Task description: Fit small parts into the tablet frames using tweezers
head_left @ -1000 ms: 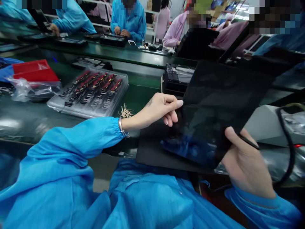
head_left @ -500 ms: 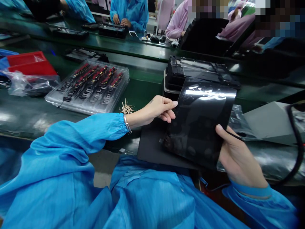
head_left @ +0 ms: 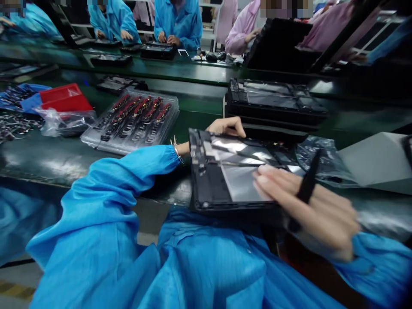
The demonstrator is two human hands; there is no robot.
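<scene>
An open device housing (head_left: 214, 182), its inner parts and silvery plates facing up, lies in front of me at the table's edge. My left hand (head_left: 227, 126) is at its far edge, fingers bent and partly hidden behind it; what they hold, if anything, does not show. My right hand (head_left: 309, 206) has its fingertips on the silvery plate, and a black pen-like tool (head_left: 309, 178) lies across its fingers, blurred by motion. Behind the housing stands a stack of similar black housings (head_left: 277, 101).
At the left are a clear tray of small red and black parts (head_left: 135, 118), a red bin (head_left: 66, 98) and a blue bin (head_left: 28, 96). A clear plastic bag (head_left: 322, 159) and a grey-white box (head_left: 380, 161) stand at the right. People work across the line.
The glossy black sheet between my hands is out of sight. An open housing now lies before me. My right hand has turned palm down over it, and my left has moved behind its far edge.
</scene>
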